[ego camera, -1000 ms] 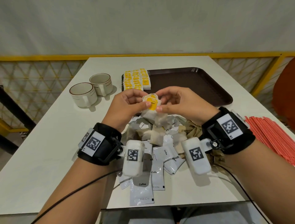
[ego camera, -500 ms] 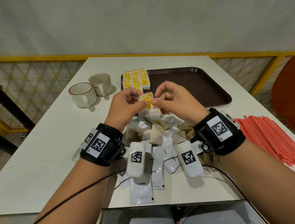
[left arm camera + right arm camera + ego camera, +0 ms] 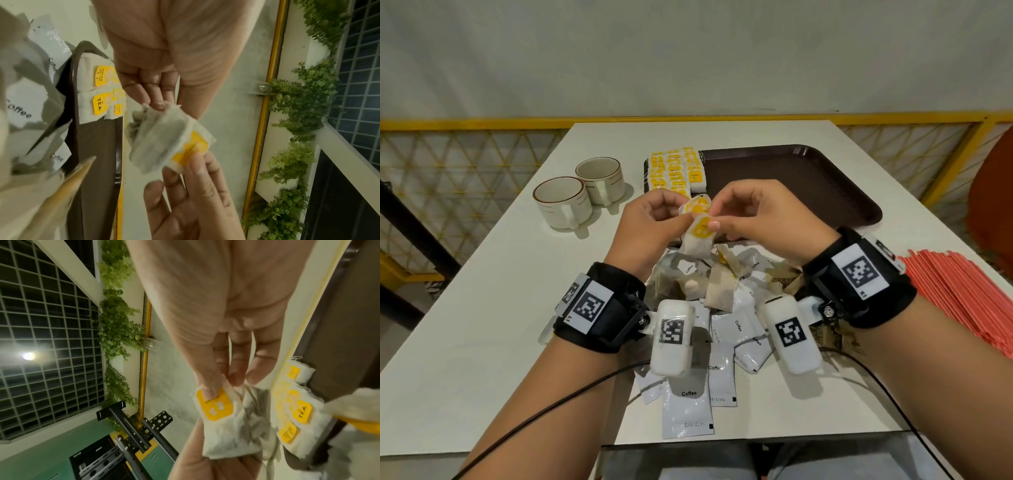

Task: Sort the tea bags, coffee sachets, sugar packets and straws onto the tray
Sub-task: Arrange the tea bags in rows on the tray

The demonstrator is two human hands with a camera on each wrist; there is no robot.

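left hand and right hand both pinching tea bags, possibly two, above the mixed pile | tray holding only sorted tea bags | coffee, sugar, straws remaining

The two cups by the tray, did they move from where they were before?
No. The two cups stand in the same spot beside the tray, just left of the rows of tea bags.
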